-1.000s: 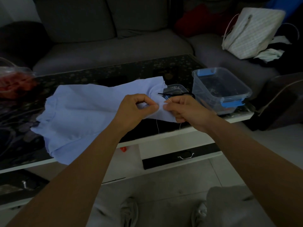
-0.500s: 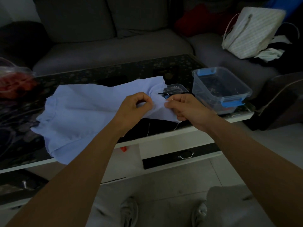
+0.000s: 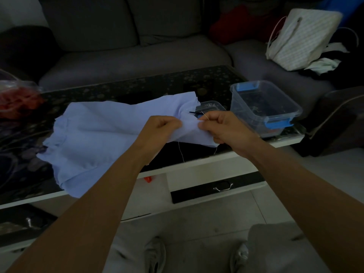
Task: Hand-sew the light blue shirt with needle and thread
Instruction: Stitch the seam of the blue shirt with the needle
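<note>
The light blue shirt (image 3: 102, 134) lies spread over the dark coffee table, its right end lifted off the top. My left hand (image 3: 157, 131) pinches a fold of that raised cloth. Just right of it, my right hand (image 3: 224, 127) pinches the thin needle (image 3: 204, 116), whose tip pokes up from the fabric by my fingertips. A pale thread (image 3: 180, 151) hangs down below the cloth between my hands, and a second short strand dangles under my right hand.
A clear plastic box with blue clips (image 3: 265, 107) stands at the table's right end, a smaller clear tub (image 3: 211, 107) beside it. A grey sofa (image 3: 137, 56) lies behind, with a white bag (image 3: 301, 38) on it. The table's front edge (image 3: 197, 168) is near my knees.
My hands have drawn slightly apart and the cloth between them has stretched. The hanging thread has shifted left. The needle tip now shows above my right fingertips.
</note>
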Tool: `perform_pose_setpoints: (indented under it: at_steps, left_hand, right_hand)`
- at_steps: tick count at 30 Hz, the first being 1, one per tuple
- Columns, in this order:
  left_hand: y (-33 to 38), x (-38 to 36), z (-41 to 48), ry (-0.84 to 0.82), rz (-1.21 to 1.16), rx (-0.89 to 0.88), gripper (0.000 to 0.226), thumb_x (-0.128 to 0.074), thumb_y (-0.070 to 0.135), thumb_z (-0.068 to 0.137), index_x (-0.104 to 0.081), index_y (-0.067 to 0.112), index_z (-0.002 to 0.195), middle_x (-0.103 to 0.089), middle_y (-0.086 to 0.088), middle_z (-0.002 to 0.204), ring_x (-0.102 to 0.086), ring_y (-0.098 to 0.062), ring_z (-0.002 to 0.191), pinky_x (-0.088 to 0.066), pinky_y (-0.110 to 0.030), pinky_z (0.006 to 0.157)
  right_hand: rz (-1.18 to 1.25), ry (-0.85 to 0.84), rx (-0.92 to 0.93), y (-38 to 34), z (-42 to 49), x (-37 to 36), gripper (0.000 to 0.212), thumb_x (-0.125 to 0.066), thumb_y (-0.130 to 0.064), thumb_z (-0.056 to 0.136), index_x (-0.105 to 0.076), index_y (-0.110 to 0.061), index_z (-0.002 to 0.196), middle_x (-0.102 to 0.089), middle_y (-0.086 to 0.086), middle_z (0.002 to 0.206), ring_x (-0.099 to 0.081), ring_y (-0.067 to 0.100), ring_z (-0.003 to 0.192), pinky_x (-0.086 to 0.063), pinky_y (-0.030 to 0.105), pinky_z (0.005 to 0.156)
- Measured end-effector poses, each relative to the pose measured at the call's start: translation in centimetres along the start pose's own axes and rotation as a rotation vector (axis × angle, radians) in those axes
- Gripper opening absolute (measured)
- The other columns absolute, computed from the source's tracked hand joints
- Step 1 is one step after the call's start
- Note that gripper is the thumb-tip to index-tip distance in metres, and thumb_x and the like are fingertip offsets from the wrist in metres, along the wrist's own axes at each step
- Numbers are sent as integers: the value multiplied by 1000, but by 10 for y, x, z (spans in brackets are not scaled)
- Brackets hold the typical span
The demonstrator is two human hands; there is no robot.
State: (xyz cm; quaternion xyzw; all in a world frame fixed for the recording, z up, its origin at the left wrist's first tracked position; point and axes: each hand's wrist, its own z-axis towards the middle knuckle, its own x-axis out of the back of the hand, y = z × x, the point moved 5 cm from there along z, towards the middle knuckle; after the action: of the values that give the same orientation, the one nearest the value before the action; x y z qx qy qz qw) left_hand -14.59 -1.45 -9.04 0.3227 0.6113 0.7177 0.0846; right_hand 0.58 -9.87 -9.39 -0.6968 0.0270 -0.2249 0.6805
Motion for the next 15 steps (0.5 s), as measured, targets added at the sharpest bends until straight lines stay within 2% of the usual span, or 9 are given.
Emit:
perform_pose_setpoints:
  at_steps: [2, 4, 6, 7, 9, 11, 13, 15]
  left_hand:
    - [-1, -1, 3, -31, 1, -9, 27, -51, 25, 96, -66, 2, 91, -58, -6, 83, -51, -12, 71, -39, -15, 62]
    - [0, -3, 3, -43, -15, -8, 38, -52, 26, 96, -62, -9, 104, -57, -10, 87, -50, -8, 67, -41, -15, 61]
    - [0, -2, 3, -34, -27, 1, 36, -53, 27, 95, -63, -7, 102, -57, -9, 86, -50, -5, 65, -42, -16, 61]
    - [0, -2, 3, -31, -38, 7, 31, -53, 27, 95, -65, -2, 97, -57, -7, 83, -50, -6, 66, -42, -17, 63]
    - [0, -3, 2, -30, -76, 32, 21, -54, 26, 95, -63, 11, 86, -59, -2, 79, -54, -7, 69, -45, -21, 68]
    - [-1, -4, 2, -47, -90, 47, 19, -54, 26, 95, -62, 14, 83, -61, 0, 78, -57, -9, 72, -47, -25, 71]
    - [0, -6, 1, -76, -91, 43, 21, -54, 28, 94, -63, 12, 82, -63, 0, 77, -58, -11, 72, -48, -25, 71]
    - [-2, -7, 0, -83, -129, 82, 33, -60, 39, 86, -66, 6, 85, -67, -6, 83, -63, -18, 81, -50, -30, 78]
  right_hand:
    - [-50, 21, 21, 0, 0, -1, 12, -59, -9, 93, -66, -5, 102, -44, 1, 57, -39, 0, 40, -35, 11, 45]
    - [-60, 61, 52, 0, 1, -1, 10, -61, -8, 92, -62, -11, 101, -44, 0, 56, -40, 0, 42, -36, 10, 48]
    - [-42, 113, 84, -2, 2, 0, 4, -63, -8, 90, -59, -8, 90, -44, -7, 52, -41, 0, 42, -35, 8, 48]
    - [-38, 135, 99, -3, 2, 0, 10, -64, -9, 90, -59, -2, 84, -45, -10, 49, -40, 0, 42, -34, 7, 48]
    - [-35, 130, 119, -5, 2, -6, 27, -68, -15, 88, -59, 6, 72, -44, -4, 49, -38, 1, 43, -34, 8, 50]
    - [-12, 106, 119, -5, 1, -15, 37, -72, -25, 84, -57, 2, 64, -38, -1, 49, -34, 3, 43, -34, 11, 51]
    - [-1, 131, 110, -1, 2, -19, 46, -73, -33, 82, -56, 4, 61, -37, 0, 49, -33, 4, 44, -32, 12, 51]
    - [6, 165, 114, 0, 4, -20, 43, -72, -29, 84, -62, 9, 67, -49, 6, 53, -41, 2, 45, -36, 12, 53]
